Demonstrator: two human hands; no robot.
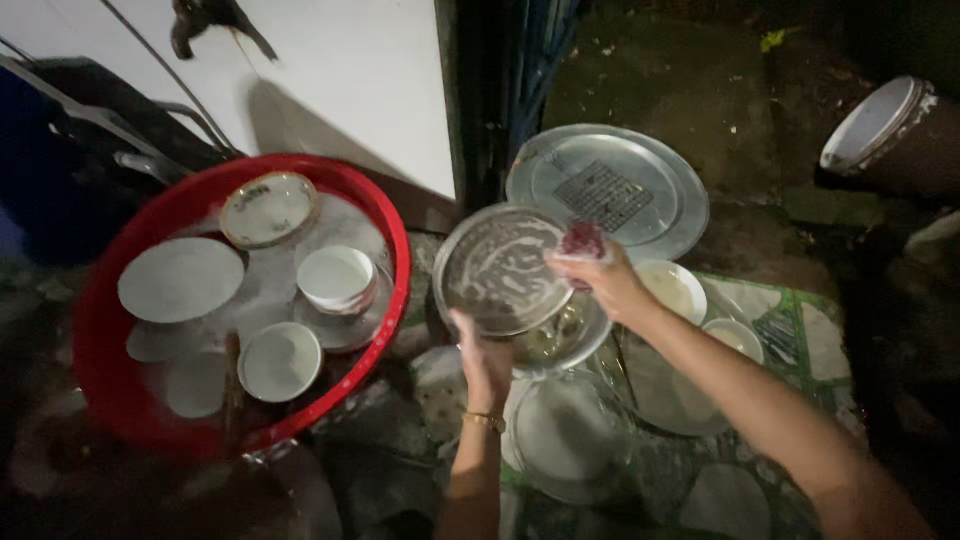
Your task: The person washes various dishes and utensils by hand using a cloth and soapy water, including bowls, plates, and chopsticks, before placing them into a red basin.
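My left hand (485,362) grips the lower rim of a round metal plate (495,268), tilted up toward me and streaked with soap. My right hand (603,278) holds a red scrubbing sponge (583,240) against the plate's right edge. Under the plate sits a metal bowl (565,340) with some dirty dishes beneath it.
A red basin (105,340) of soapy water at the left holds several white plates and bowls. A large metal tray (640,190) lies behind. White bowls (672,288) and glass plates (570,435) rest on the ground at the right. A bucket (885,130) lies at far right.
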